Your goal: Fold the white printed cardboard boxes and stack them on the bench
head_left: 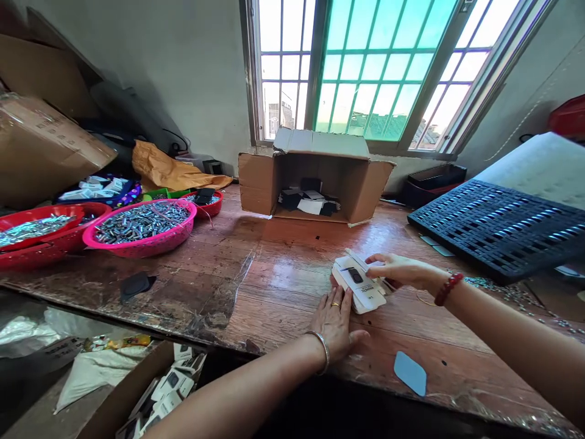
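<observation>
From the head view, I have both hands on the white pack point(367, 296), which lies at an angle on the desk point(283, 305), with a dark rounded shape and lettering on its upper face and several layered edges.

My left hand point(336, 323) comes in from below, wearing a silver bangle and a ring. Its grip is open: the palm is down, the fingers reach forward to the near left edge of the white pack, and the thumb sticks out to the right. It touches the pack without closing round it. My right hand point(402, 271), with a red bracelet point(448, 289) at the wrist, comes in from the right. Its grip is partly bent, with fingers over the upper right side of the pack; part of that hand is hidden, so I cannot tell whether it clenches anything.

Beyond the hands, the carton point(359, 189) stands under the window with its open side towards me, dark and white pieces inside. On the left I see the pink basket point(137, 247) full of small metal parts, and a dark pad point(134, 285) nearer me. On the right, the black rack point(498, 228) leans at a slant. The blue card point(410, 372) lies near the front edge of the desk. Below the desk, at lower left, a box point(114, 390) holds more white packs point(171, 390)
</observation>
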Motion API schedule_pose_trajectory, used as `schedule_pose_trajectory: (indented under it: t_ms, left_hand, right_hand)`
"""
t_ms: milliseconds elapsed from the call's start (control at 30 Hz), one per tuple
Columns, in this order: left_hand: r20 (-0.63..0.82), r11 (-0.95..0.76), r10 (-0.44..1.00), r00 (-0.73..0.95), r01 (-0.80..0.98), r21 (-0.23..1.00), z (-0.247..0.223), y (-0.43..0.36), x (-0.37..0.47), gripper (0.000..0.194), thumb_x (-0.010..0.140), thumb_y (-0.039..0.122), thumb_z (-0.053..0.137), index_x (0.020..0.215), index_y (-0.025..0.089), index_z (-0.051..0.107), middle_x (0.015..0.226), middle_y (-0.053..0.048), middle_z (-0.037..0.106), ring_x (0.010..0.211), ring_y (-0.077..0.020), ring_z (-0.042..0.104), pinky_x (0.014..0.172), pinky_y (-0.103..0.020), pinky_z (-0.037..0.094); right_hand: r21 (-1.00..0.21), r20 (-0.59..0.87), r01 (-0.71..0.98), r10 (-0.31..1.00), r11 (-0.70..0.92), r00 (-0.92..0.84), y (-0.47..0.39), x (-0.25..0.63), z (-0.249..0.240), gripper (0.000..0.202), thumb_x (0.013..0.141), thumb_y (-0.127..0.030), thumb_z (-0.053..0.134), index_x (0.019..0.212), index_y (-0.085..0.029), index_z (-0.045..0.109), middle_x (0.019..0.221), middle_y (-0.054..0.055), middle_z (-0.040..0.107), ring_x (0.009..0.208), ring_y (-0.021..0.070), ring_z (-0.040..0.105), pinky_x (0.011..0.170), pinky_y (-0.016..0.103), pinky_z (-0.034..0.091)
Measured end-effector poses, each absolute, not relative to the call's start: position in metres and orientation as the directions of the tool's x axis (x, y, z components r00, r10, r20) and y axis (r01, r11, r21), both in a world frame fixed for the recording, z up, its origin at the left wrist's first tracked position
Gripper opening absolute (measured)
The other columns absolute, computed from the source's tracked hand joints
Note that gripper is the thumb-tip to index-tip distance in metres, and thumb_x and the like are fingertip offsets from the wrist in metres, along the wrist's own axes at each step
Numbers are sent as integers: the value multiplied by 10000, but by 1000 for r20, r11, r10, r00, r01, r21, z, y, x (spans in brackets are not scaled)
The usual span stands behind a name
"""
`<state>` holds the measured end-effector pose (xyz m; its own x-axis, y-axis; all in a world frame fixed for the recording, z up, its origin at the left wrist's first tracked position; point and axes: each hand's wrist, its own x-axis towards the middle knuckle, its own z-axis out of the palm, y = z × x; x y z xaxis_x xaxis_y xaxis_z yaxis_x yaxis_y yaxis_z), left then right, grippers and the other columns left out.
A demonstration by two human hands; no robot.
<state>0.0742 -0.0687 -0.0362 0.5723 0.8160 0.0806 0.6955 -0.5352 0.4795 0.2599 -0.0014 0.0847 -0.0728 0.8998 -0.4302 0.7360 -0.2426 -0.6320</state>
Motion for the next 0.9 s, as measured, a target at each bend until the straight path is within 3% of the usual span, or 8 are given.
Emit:
schedule_pose_trajectory:
  t_ms: [100,233,367,600,800,900]
  left_hand:
    - [133,-519,834,536,678,520,-39,-68,75,859,882,523,572,1529,118,179,1592,-235,231,1472,-357,218,1174,-568,253]
    - [229,-489,868,440,683,543,-38,-67,81,831,822,470,687,1499,197,290,1637,-176,85,1491,-387,71,1170,-576,259]
    - [247,-652,751,612,628,424,-35,-69,86,722,858,577,580,1466,247,372,1625,-122,208,1489,-393,99,1162,-637,208]
    - [210,-671,734,646,640,375,-31,-68,89,617,911,555,500,1439,248,407,1608,-108,267,1483,-361,172,1109,-655,293]
    - [213,-692,711,671,611,385,-34,-63,97,545,929,517,490,1410,266,440,1598,-88,301,1478,-352,191,1098,-656,299]
    - [208,-703,695,688,590,397,-39,-63,105,500,956,473,452,1418,285,428,1611,-72,272,1483,-346,176,1095,-666,292]
  right_hand:
    - [-688,-478,666,870,-287,-118,-5,264,90,394,726,-325,639,1085,-167,599,881,73,737,712,201,696,554,268,531]
    - [-731,-456,616,882,-295,-119,-10,265,81,436,747,-316,652,1151,-177,566,848,49,723,706,179,681,526,232,507]
    - [-772,-460,555,875,-309,-153,-11,272,75,421,752,-331,630,1140,-178,572,841,41,715,641,165,662,538,250,524]
    - [-843,-463,415,854,-342,-237,-20,305,73,444,728,-421,597,1097,-177,629,916,108,751,741,243,721,659,332,583]
    - [-832,-527,328,821,-447,-219,-37,348,60,531,636,-491,705,1084,-208,699,922,158,770,781,353,741,672,427,591]
    - [-828,-530,319,830,-462,-174,-41,360,60,568,596,-491,736,1096,-220,717,940,167,771,764,355,742,638,418,573]
